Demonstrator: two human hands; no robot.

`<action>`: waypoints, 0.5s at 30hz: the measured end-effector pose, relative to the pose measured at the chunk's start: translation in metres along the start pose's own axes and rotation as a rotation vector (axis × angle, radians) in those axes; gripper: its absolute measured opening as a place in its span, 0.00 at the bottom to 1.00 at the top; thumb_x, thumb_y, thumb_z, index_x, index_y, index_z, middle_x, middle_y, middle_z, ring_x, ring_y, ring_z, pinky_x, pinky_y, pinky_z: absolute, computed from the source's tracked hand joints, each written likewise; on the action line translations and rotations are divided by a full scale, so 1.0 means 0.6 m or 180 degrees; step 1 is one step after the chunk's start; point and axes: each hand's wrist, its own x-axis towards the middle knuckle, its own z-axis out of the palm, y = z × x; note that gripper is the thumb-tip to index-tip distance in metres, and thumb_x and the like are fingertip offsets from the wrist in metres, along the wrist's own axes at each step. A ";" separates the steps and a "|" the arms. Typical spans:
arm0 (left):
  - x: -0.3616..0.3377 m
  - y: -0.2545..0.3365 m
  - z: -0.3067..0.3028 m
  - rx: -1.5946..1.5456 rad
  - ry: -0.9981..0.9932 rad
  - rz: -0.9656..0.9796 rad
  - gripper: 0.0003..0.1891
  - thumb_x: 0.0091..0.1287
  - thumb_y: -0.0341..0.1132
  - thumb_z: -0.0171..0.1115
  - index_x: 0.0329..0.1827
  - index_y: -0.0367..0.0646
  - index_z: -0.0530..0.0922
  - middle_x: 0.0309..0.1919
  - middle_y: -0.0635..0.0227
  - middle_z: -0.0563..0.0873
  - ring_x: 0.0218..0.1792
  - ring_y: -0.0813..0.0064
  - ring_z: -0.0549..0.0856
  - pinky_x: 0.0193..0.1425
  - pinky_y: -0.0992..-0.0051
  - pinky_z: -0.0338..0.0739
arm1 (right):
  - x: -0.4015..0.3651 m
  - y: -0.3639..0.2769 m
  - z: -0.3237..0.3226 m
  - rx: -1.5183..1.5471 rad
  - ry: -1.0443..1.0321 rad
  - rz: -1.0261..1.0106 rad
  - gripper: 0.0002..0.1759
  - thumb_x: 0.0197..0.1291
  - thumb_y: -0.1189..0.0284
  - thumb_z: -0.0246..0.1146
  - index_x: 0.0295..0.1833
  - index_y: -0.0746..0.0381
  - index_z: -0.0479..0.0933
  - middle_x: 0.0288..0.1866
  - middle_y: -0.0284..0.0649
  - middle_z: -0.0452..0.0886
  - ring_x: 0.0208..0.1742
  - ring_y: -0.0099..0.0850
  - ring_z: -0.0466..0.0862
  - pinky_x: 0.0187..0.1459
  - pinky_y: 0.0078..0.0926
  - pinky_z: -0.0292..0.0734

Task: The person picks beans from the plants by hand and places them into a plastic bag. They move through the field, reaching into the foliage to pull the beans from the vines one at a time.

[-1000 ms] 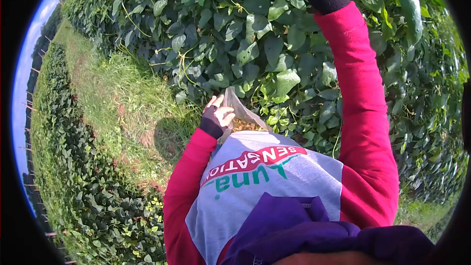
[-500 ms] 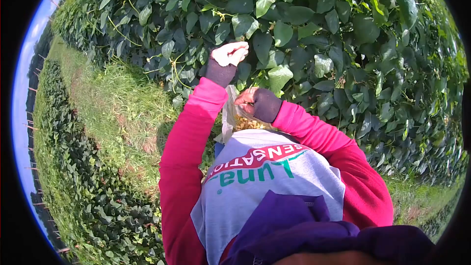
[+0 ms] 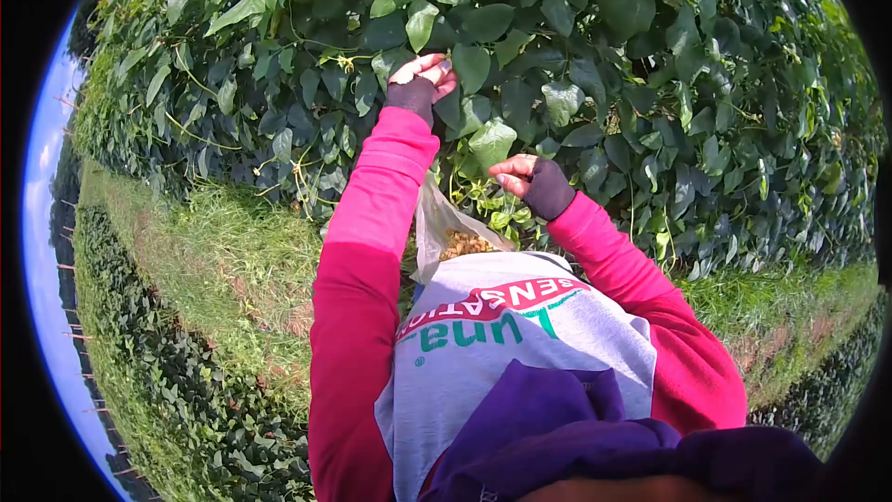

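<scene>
While the filmy bag (image 3: 433,223) holds yellowish bits (image 3: 465,244), left hand (image 3: 426,79) curls at broad leaves (image 3: 471,67), right hand (image 3: 526,177) half-curls; grips unclear.

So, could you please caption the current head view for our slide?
Left hand among leafy vines, right hand by a lower leaf, open translucent bag of yellowish pieces before the Luna shirt.
</scene>
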 end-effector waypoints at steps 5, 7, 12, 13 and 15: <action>-0.035 0.011 -0.015 -0.0046 0.0025 0.0069 0.14 0.61 0.27 0.60 0.49 0.35 0.75 0.37 0.64 0.83 0.37 0.74 0.83 0.42 0.78 0.80 | 0.011 0.013 -0.016 -0.0012 0.0305 -0.0057 0.10 0.57 0.72 0.62 0.43 0.63 0.80 0.31 0.37 0.79 0.31 0.23 0.77 0.34 0.21 0.72; -0.083 0.034 -0.017 0.0157 -0.0039 -0.0062 0.14 0.61 0.27 0.60 0.50 0.35 0.76 0.37 0.65 0.83 0.37 0.75 0.83 0.42 0.79 0.79 | 0.016 0.016 -0.019 0.0244 0.0298 0.0098 0.10 0.57 0.71 0.61 0.43 0.63 0.80 0.33 0.37 0.79 0.31 0.23 0.77 0.35 0.21 0.72; -0.208 0.009 -0.096 0.1728 -0.0601 -0.0311 0.10 0.60 0.26 0.59 0.44 0.35 0.80 0.32 0.69 0.83 0.28 0.84 0.79 0.33 0.84 0.74 | 0.036 0.032 -0.004 0.0069 0.0178 -0.0080 0.10 0.57 0.72 0.61 0.44 0.62 0.81 0.35 0.38 0.80 0.35 0.25 0.79 0.38 0.22 0.73; -0.236 0.002 -0.120 0.2746 -0.0757 -0.0073 0.08 0.59 0.28 0.61 0.41 0.37 0.82 0.32 0.69 0.82 0.33 0.83 0.80 0.38 0.82 0.75 | 0.041 0.034 0.006 0.0104 0.0044 0.0046 0.11 0.57 0.72 0.61 0.44 0.62 0.80 0.36 0.39 0.81 0.37 0.24 0.80 0.40 0.21 0.73; -0.284 -0.047 -0.179 0.3191 -0.1107 0.0419 0.08 0.58 0.29 0.61 0.38 0.38 0.83 0.31 0.65 0.83 0.33 0.76 0.80 0.38 0.77 0.75 | 0.046 0.020 0.032 0.0177 -0.0163 0.0118 0.10 0.58 0.72 0.60 0.45 0.63 0.80 0.36 0.37 0.80 0.37 0.23 0.79 0.41 0.21 0.74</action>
